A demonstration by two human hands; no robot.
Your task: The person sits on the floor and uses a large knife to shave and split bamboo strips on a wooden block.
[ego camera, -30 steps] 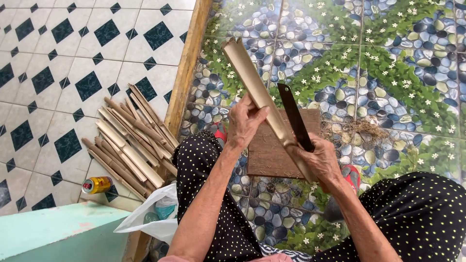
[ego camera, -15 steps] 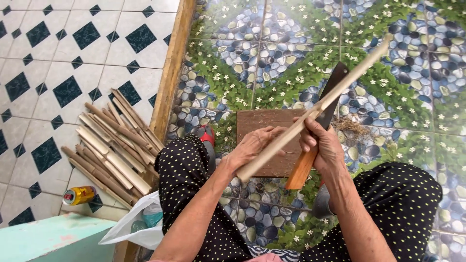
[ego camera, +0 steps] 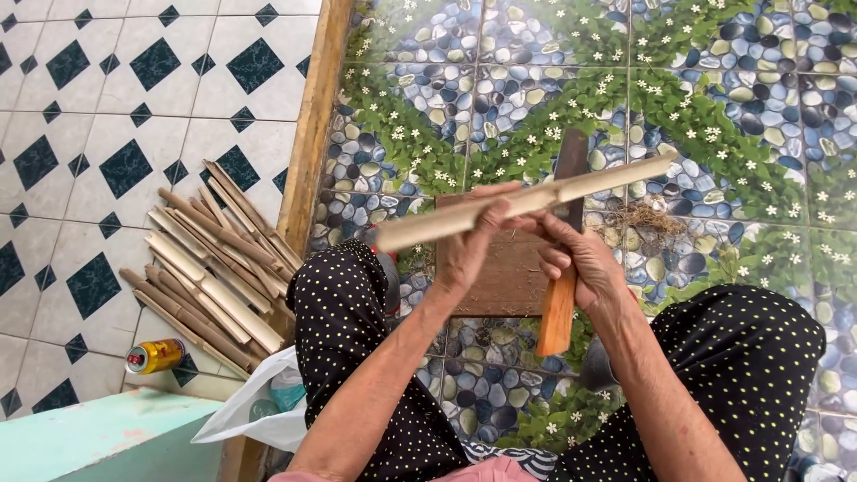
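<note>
So the left hand (ego camera: 469,254) is wrapped around a long pale bamboo strip (ego camera: 527,203), holding it nearly level above a brown wooden board (ego camera: 500,281) on the pebble-pattern floor (ego camera: 732,107). The right hand (ego camera: 580,263) is closed on a knife (ego camera: 564,241) with an orange wooden handle, dark blade pointing away and crossing behind the strip. Off to the left, a pile of split bamboo sticks (ego camera: 210,268) lies on the white tiles, with a yellow can (ego camera: 153,355) and a white plastic bag (ego camera: 259,406) near it.
</note>
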